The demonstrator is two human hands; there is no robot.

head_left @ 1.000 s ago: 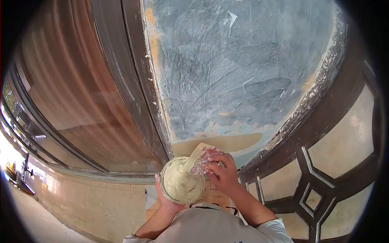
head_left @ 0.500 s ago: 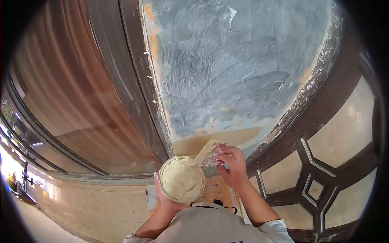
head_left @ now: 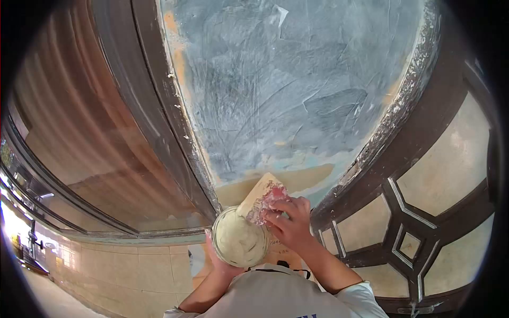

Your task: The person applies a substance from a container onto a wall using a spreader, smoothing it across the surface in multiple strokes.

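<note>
A right hand grips a putty knife dipped at the rim of a tub of cream filler, cupped from beneath by the left hand; loading the blade evenly would suit the grey wall panel just above.

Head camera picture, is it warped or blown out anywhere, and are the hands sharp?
Head view: strong fisheye, so the door frame bows and the corners go black; daylight blows out the far left edge; the grey wall is evenly lit; the tub, scraper and right hand are fairly sharp.
</note>
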